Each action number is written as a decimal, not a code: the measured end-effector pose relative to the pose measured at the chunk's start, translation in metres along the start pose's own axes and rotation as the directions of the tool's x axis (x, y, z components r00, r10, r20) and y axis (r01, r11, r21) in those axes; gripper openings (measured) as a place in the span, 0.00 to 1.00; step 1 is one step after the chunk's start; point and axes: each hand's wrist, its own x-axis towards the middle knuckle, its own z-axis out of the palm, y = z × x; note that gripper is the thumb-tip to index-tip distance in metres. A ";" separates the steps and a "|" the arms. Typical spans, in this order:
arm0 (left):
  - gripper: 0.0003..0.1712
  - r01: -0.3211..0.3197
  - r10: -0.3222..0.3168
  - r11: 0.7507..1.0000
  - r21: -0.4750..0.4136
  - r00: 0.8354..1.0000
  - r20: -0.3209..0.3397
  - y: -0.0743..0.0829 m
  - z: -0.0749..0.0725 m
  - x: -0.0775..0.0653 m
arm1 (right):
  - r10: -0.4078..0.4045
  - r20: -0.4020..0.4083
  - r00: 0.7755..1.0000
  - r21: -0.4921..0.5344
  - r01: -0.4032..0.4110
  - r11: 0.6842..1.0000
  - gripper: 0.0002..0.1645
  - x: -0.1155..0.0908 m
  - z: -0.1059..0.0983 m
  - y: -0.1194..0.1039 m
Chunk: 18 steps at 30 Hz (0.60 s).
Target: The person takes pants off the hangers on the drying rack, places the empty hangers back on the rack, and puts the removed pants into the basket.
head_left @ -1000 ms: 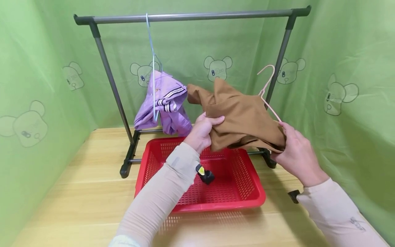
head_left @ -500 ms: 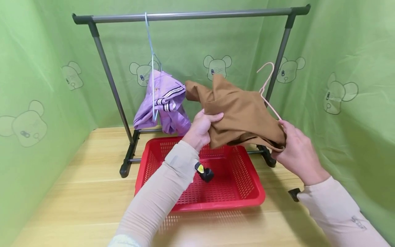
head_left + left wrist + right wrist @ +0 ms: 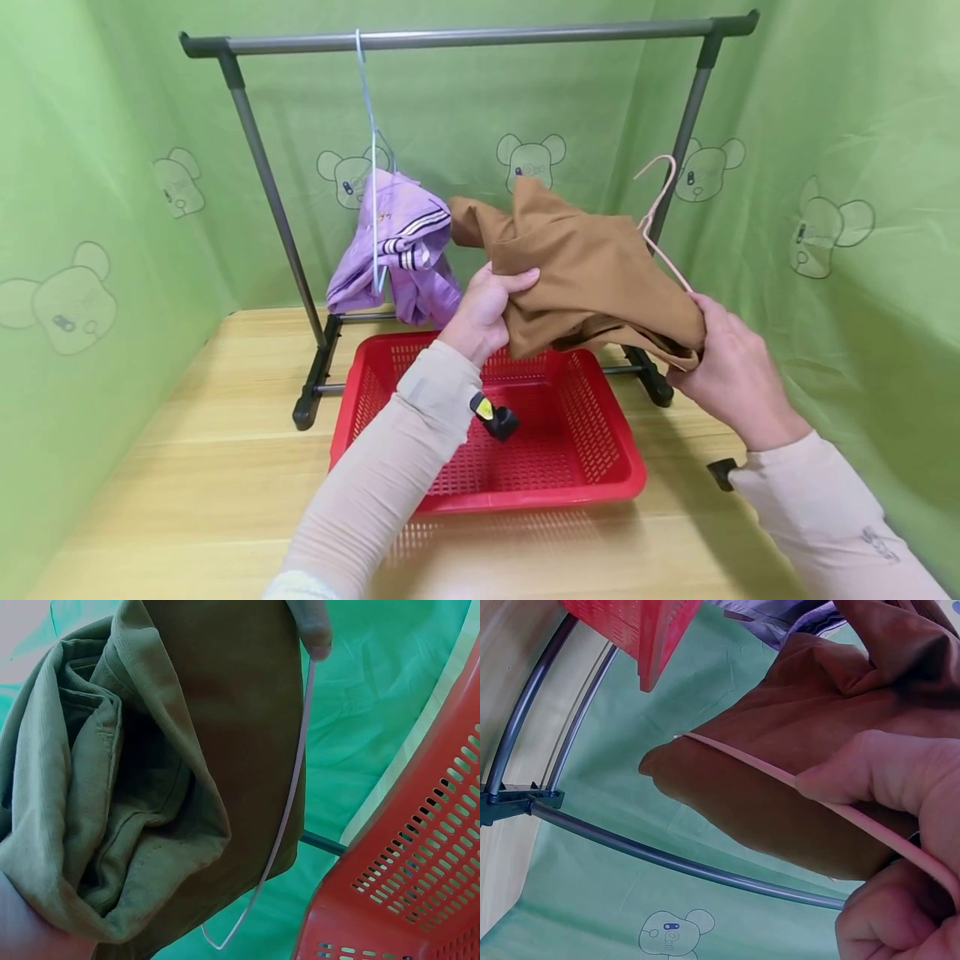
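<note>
A folded brown garment (image 3: 585,258) is held up between both hands over the back right part of the red basket. My left hand (image 3: 486,312) grips its left side, thumb on top; the seamed, bunched opening faces the left wrist view. At the right end my right hand (image 3: 731,362) holds the pink clothes hanger (image 3: 657,204) together with the cloth. The right wrist view shows the thumb pressing on the pink bar, which lies across the garment. In the head view the hanger's hook points up, and much of the lower hanger is hidden behind the cloth.
A grey metal clothes rack (image 3: 480,38) stands behind the basket. From its rail hangs a blue hanger (image 3: 366,96) with a purple garment (image 3: 405,242) draped on it. The red basket (image 3: 525,502) sits on the wooden table (image 3: 187,483), with green curtains (image 3: 75,167) around.
The brown garment has risen slightly, with both hands still gripping it. My right hand and the pink hanger have shifted a little to the right. The purple garment stays in place.
</note>
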 end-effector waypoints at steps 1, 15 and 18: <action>0.16 -0.001 0.001 1.000 -0.002 1.000 0.002 0.000 0.000 0.000 | 0.004 0.002 1.000 0.002 -0.004 1.000 0.55 0.000 0.000 0.000; 0.17 -0.026 0.026 0.999 -0.025 0.999 0.019 0.005 -0.002 -0.003 | 0.021 0.014 1.000 0.031 -0.021 0.999 0.57 -0.002 0.000 0.007; 0.17 -0.028 0.029 0.999 -0.025 0.999 0.023 0.006 -0.003 -0.004 | 0.029 0.024 0.999 0.039 -0.030 0.999 0.57 -0.002 0.000 0.009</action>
